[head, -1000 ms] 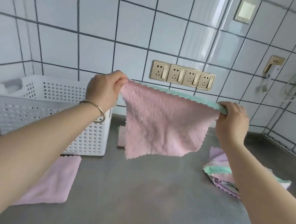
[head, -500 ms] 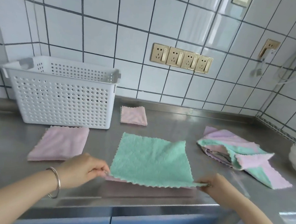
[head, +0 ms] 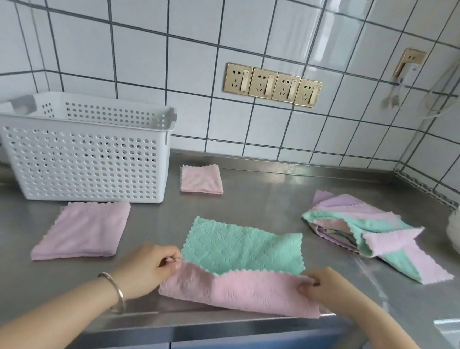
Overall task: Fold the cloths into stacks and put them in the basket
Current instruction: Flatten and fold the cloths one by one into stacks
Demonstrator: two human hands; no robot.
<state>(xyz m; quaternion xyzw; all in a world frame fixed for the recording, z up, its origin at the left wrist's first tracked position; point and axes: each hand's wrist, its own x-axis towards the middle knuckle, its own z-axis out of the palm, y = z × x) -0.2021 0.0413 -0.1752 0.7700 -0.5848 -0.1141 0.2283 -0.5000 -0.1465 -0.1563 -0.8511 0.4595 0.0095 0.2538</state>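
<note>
While left hand (head: pixel 146 270) and right hand (head: pixel 330 286) pinch corners, cloth (head: pixel 241 270) lies long axis left-right

No legible text, seemingly.

Both my bare forearms reach in from the bottom edge and converge toward the middle. My left hand (head: pixel 146 270) sits palm-down, thumb and forefinger pinched together at its right side on the cloth's (head: pixel 241 273) left corner, the other fingers curled under. A metal bangle (head: pixel 113 293) rings my left wrist. My right hand (head: pixel 324 286) mirrors it, knuckles up, fingertips pinching the cloth's right corner. Both wrists stay low and roughly level.
</note>
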